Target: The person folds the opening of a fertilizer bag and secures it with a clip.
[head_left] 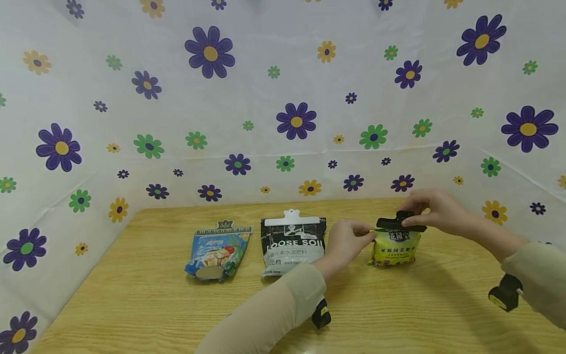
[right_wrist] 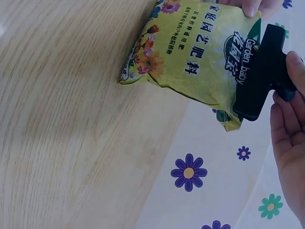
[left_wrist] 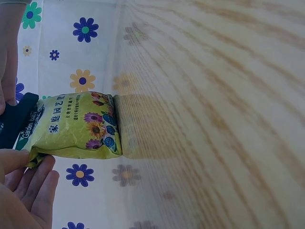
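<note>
A yellow fertilizer bag [head_left: 395, 250] with printed flowers stands upright on the table at the right. Across its top sits a black bag clip [right_wrist: 261, 71]. My right hand [head_left: 435, 211] pinches the clip's handle between thumb and fingers. With thumb and fingertips my left hand [left_wrist: 28, 183] pinches the bag's upper corner beside the clip. To the left stands a black and white soil bag [head_left: 287, 250] with a white clip [head_left: 292, 220] on top, partly behind my left forearm. Farther left is a blue food bag [head_left: 217, 253] closed by a dark patterned clip [head_left: 224, 228].
The wooden table [head_left: 146, 314] runs back to a flower-print cloth [head_left: 256, 98] that hangs behind and along both sides. Black wrist devices [head_left: 506, 293] hang under both forearms, close over the table.
</note>
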A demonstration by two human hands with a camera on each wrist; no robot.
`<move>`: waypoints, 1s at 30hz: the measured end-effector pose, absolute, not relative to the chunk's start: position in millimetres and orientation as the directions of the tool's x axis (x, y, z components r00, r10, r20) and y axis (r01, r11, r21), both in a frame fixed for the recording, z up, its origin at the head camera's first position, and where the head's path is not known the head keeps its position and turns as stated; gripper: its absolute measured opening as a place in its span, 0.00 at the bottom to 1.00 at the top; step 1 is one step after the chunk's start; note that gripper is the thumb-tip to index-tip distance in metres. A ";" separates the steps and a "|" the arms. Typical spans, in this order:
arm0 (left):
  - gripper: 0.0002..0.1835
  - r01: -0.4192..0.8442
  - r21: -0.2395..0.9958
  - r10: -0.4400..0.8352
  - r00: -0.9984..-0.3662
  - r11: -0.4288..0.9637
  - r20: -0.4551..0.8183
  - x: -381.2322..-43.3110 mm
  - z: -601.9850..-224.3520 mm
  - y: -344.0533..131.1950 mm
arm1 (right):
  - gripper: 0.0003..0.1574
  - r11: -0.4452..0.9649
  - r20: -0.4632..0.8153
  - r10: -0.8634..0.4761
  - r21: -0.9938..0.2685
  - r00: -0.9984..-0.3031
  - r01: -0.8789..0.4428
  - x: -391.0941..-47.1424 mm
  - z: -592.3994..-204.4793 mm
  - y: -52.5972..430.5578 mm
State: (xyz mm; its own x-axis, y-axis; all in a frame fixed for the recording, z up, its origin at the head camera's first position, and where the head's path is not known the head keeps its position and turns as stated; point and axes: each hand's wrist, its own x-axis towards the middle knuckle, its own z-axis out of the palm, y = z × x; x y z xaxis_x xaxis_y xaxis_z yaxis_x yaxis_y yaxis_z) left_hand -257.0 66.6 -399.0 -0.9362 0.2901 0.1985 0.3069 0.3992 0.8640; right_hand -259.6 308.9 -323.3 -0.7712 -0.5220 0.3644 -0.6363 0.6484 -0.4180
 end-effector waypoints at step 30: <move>0.07 0.309 0.865 0.270 -0.939 0.394 0.213 -255.0 -399.9 67.7 | 0.09 0.682 0.283 -0.571 -0.360 -0.771 -0.637 -260.9 -312.5 298.3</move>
